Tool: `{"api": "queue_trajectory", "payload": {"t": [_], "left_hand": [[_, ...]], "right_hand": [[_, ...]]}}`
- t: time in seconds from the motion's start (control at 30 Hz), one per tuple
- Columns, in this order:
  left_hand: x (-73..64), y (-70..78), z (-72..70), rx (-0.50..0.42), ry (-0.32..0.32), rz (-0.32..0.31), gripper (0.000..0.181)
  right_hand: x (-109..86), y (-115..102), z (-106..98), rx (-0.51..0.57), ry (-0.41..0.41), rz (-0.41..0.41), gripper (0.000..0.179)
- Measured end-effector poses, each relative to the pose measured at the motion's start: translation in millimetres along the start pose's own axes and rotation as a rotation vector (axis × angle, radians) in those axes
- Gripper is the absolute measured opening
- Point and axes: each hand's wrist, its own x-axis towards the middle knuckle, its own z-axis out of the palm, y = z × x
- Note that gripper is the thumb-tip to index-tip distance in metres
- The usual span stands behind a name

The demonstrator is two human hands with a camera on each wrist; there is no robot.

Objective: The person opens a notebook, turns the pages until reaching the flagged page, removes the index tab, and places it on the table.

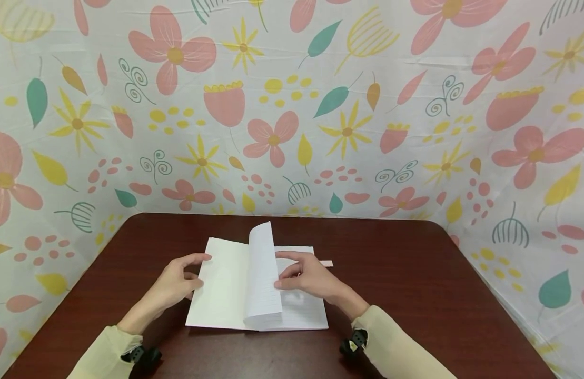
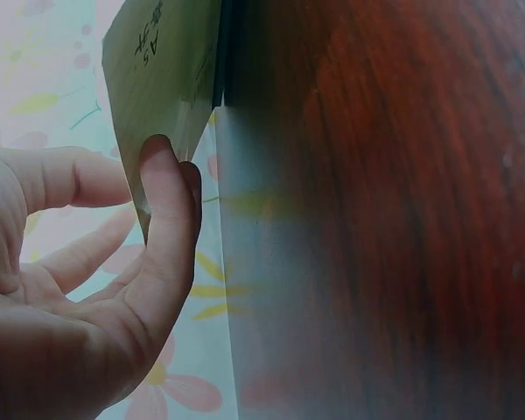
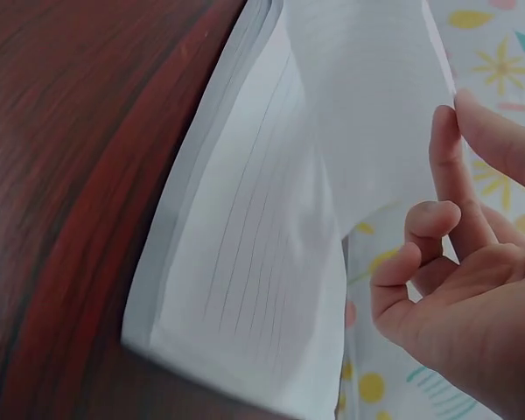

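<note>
An open notebook (image 1: 220,295) lies on the table, its left side blank and its right-hand pages (image 3: 245,262) ruled with lines. My left hand (image 1: 175,281) holds the left edge of the cover. In the left wrist view, fingers and thumb lie on either side of that cover (image 2: 171,87), which bears dark handwriting on its outer face. A ruled leaf (image 1: 263,279) stands raised and curved near the middle of the notebook. Its free edge is pinched between thumb and forefinger of my right hand (image 1: 313,276); the other fingers curl loosely in the right wrist view.
The dark brown wooden table (image 1: 396,273) has rounded far corners. A small pale strip (image 1: 327,263) pokes out past the notebook's right edge. Flower-patterned cloth (image 1: 292,105) hangs behind the table and along both sides.
</note>
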Motion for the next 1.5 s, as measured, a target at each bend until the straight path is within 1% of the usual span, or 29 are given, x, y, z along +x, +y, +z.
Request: {"api": "queue_trajectory", "payload": {"t": [0.1,0.37,0.5,0.67,0.83,0.9,1.07,1.23,1.33,1.5], "left_hand": [[0.0,0.1,0.1,-0.005,-0.001,0.0,0.06],[-0.4,0.8,0.0,-0.024,-0.001,-0.007,0.061],[-0.9,-1.3,0.4,-0.044,-0.001,-0.012,0.061],[-1.4,-6.4,0.9,-0.079,-0.01,-0.001,0.062],[-0.6,-6.5,0.4,-0.082,-0.008,-0.013,0.063],[-0.6,-6.2,0.7,-0.081,-0.008,-0.019,0.063],[-1.1,-6.7,1.9,-0.11,-0.013,-0.007,0.062],[-0.5,-6.2,2.2,-0.145,-0.012,-0.039,0.054],[0.0,-5.8,1.5,-0.149,-0.012,-0.062,0.05],[0.7,-3.9,0.0,-0.161,-0.011,-0.082,0.052]], "right_hand": [[5.1,-3,6,0.022,-0.012,-0.011,0.068],[17.1,-8,22,0.043,-0.031,0.002,0.07],[22.3,-10,30,0.071,-0.045,-0.004,0.069],[27.3,-10,40,0.099,-0.048,0.009,0.066],[30.9,-10,48,0.137,-0.046,0.007,0.063],[31.6,-10,52,0.151,-0.044,0.014,0.062],[34.0,-12,61,0.158,-0.036,0.056,0.061],[37.8,-13,68,0.163,-0.045,0.066,0.06],[40.2,-13,71,0.157,-0.059,0.069,0.06],[42.6,-13,75,0.147,-0.085,0.078,0.064]]}}
